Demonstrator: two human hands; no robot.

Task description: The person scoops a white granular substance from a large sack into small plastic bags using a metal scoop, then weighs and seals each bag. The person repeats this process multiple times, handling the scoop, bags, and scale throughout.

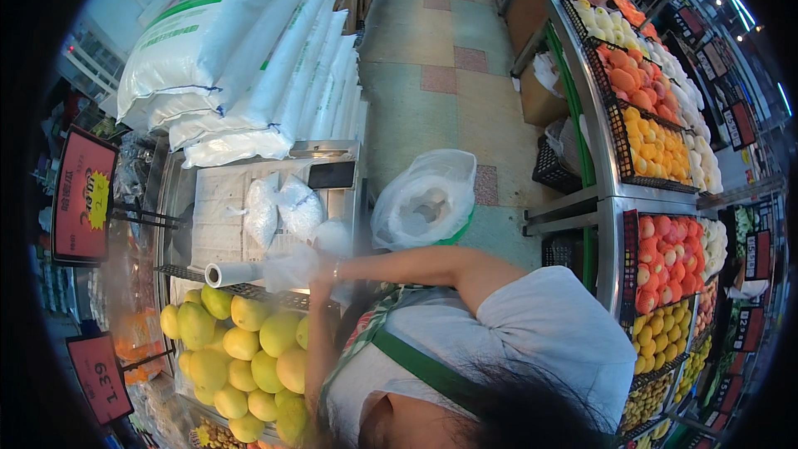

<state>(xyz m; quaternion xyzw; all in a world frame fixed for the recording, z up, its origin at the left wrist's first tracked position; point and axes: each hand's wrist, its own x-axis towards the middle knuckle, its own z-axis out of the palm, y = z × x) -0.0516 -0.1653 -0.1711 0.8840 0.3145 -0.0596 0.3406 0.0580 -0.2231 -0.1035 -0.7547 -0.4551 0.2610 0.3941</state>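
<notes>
My right hand (321, 269), with a bracelet at its wrist, grips a thin translucent plastic bag (290, 269). My left hand (320, 290) meets it at the bag's edge; its fingers are blurred and partly hidden. Just left of the bag lies a white roll of plastic film or bags (229, 274). Beyond the hands, two tied clear bags of white granules, a left one (260, 211) and a right one (300, 204), rest on newspaper (218, 199). A rounded white bundle (333, 237) sits close to my right hand. A black smartphone (331, 175) lies at the sheet's far corner.
Large yellow-green fruits (240, 344) are heaped beside my left forearm. White sacks (230, 87) are stacked beyond the newspaper. A green bin (458, 234) lined with a clear bag stands on the floor (411, 118). Fruit crates (661, 143) fill a metal stand across the aisle.
</notes>
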